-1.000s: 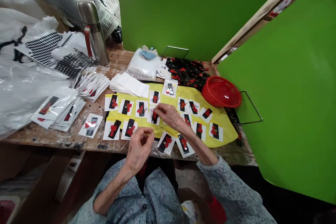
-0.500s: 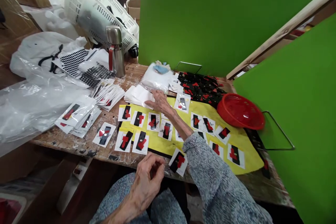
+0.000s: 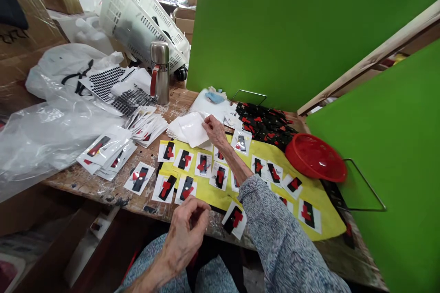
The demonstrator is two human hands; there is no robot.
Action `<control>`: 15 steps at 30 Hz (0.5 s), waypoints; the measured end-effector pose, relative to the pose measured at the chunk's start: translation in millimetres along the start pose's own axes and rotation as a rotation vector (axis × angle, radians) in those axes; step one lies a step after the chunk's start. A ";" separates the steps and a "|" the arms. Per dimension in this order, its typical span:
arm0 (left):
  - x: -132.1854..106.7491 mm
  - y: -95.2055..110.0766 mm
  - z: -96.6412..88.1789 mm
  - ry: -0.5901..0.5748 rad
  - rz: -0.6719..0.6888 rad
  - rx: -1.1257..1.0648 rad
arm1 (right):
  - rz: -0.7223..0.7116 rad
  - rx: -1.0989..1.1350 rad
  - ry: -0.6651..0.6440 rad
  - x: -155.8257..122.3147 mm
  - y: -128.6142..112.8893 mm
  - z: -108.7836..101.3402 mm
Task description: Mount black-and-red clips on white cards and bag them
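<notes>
My right hand (image 3: 216, 130) reaches to the stack of white paper sheets (image 3: 182, 129) at the back of the yellow mat (image 3: 326, 219) and pinches one white sheet (image 3: 195, 131), lifting its edge. My left hand (image 3: 188, 229) hovers near my lap at the table's front edge, fingers curled together; I cannot see what is in them. Several white cards with black and red pieces (image 3: 202, 165) lie in rows on the mat.
A red bowl (image 3: 314, 159) sits at the mat's right. A heap of black and red parts (image 3: 264, 121) lies behind it. A steel flask (image 3: 160, 72), a white basket (image 3: 137, 18), dotted sheets (image 3: 110, 83), card stacks (image 3: 108, 151) and plastic bags (image 3: 41, 132) fill the left.
My right hand moved from the cards in the mat's middle back to the white sheet stack and took hold of one sheet. My left hand dropped toward my lap. The view shifted right and up.
</notes>
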State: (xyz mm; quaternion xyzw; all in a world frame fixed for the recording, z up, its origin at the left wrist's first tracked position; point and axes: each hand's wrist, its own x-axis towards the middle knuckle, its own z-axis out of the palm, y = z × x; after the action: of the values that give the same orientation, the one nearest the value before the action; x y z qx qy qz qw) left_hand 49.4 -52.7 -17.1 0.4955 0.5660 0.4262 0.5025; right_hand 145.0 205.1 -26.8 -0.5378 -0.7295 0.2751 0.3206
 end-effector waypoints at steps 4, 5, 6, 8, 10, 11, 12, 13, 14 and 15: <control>10.8 4.0 -15.9 0.110 -0.002 -0.035 | 0.015 0.068 0.050 -1.3 -14.1 -10.9; 16.5 6.3 -20.8 0.177 -0.007 -0.051 | 0.020 0.092 0.049 -6.3 -20.4 -15.4; 23.4 9.1 -25.7 0.253 -0.013 -0.077 | 0.026 0.133 0.038 -14.4 -27.6 -20.0; 38.8 15.7 -34.1 0.386 -0.032 -0.176 | 0.052 0.263 -0.005 -41.1 -43.7 -28.1; 51.6 21.4 -39.5 0.374 -0.054 -0.381 | 0.101 0.426 -0.074 -78.6 -58.3 -32.8; 55.1 23.0 -41.2 0.337 -0.063 -0.497 | 0.136 0.480 -0.111 -99.0 -63.6 -33.8; 56.0 23.4 -42.7 0.291 -0.072 -0.581 | 0.161 0.509 -0.158 -118.6 -67.1 -34.3; 54.2 22.5 -44.2 0.234 -0.086 -0.624 | 0.165 0.508 -0.184 -136.3 -69.0 -34.7; 49.9 20.4 -46.3 0.172 -0.100 -0.624 | 0.158 0.500 -0.184 -151.1 -69.3 -35.4; 43.5 17.3 -49.1 0.103 -0.117 -0.586 | 0.145 0.480 -0.188 -162.8 -68.4 -36.6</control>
State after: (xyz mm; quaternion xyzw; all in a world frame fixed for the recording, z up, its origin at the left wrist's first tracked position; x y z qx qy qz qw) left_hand 2.8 -6.3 0.0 0.2738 0.4714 0.5662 0.6182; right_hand 166.5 32.2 19.8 -0.4695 -0.6295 0.5113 0.3491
